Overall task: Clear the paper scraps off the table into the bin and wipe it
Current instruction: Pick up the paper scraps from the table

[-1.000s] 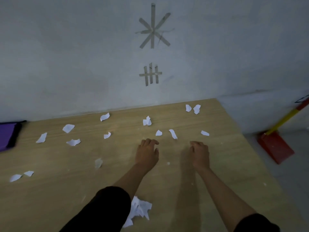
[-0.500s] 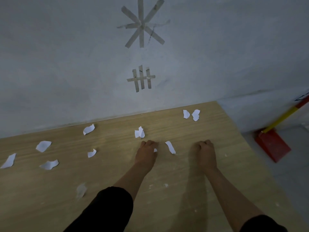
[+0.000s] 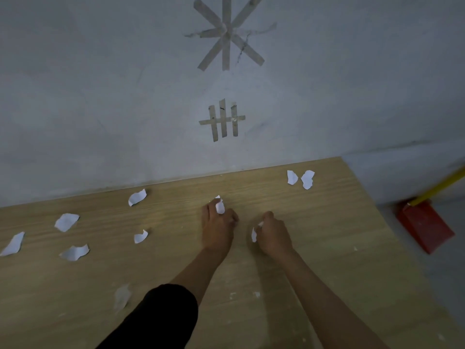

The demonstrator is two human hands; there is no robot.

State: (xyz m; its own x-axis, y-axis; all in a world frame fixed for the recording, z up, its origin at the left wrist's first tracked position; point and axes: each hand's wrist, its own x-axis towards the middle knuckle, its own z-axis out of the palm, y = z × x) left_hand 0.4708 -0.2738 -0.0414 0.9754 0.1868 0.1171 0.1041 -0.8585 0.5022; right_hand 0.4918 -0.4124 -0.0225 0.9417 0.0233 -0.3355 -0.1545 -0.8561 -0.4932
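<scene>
Scraps: small torn white bits with curled edges, scattered over bench, mostly left half, two more by far right corner. Left hand curled, pinching one scrap. Right hand curled round another, I think; mostly hidden. Bench back edge tight against wall. Right edge open, plain wood beside right hand.

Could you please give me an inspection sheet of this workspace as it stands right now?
Surface: wooden table, small white flecks.
Job's things: loose paper scraps on the left, two far scraps by the wall; no bin or cloth in view.
Clutter: nothing seen.
Grippers: left hand holds a white scrap; right hand pinches a second scrap.
Cables: nothing seen.
Surroundings: red dustpan on floor; tape marks on wall.
</scene>
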